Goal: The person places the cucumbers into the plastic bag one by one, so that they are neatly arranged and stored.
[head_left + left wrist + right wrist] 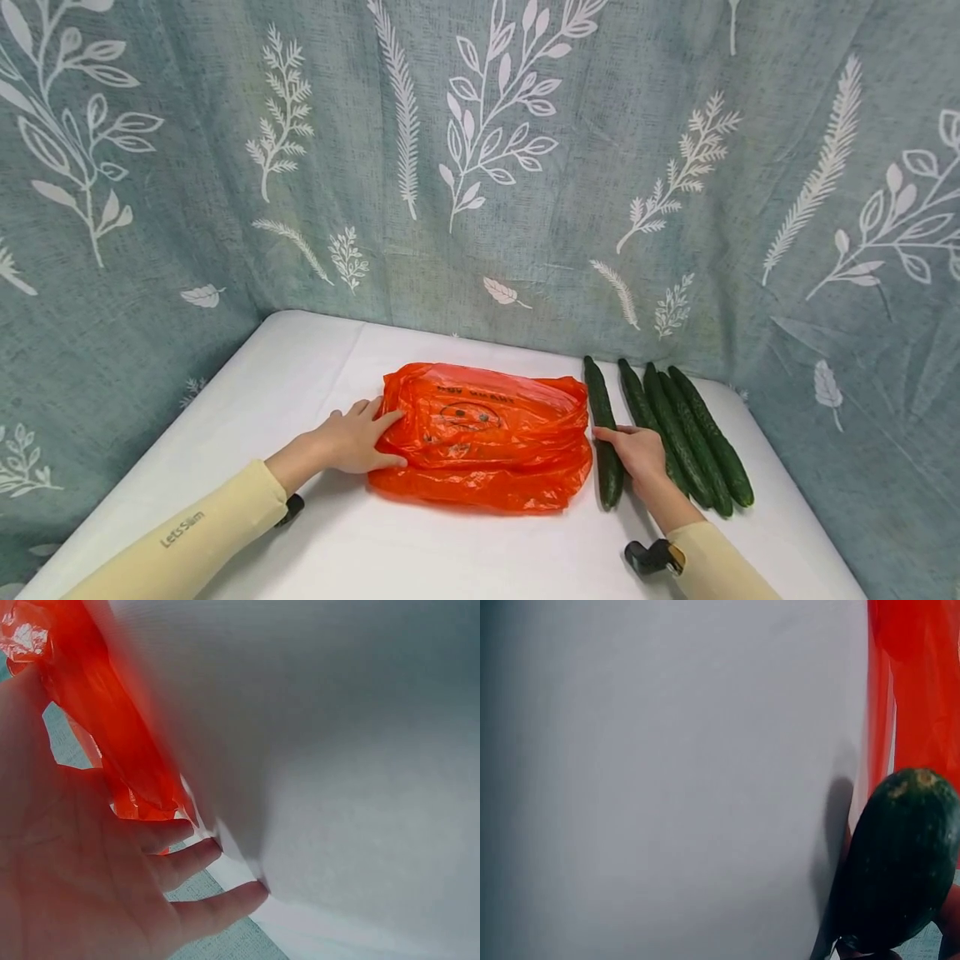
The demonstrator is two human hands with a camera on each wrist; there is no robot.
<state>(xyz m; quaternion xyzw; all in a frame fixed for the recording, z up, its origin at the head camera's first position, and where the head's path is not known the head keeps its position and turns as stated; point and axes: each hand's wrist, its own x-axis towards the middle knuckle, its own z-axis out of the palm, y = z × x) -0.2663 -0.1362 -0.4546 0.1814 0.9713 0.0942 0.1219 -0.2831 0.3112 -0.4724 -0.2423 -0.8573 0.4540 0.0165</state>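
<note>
An orange-red plastic bag (480,433) with a printed smiling face lies flattened and crumpled on the white table. My left hand (352,435) touches its left edge with fingers spread; in the left wrist view, that hand (82,855) has its thumb against the bag (120,720) and fingertips by the tabletop. Just right of the bag, my right hand (636,454) grips a long dark green cucumber (602,400) around its middle. The cucumber's blunt end (900,855) fills the lower right of the right wrist view, where most of that hand is hidden.
Several more cucumbers (693,433) lie side by side to the right of my right hand. The white table (420,550) ends against a grey-green curtain (525,275) with white leaf prints, behind and on both sides. A dark wrist camera (648,557) sits at my right wrist.
</note>
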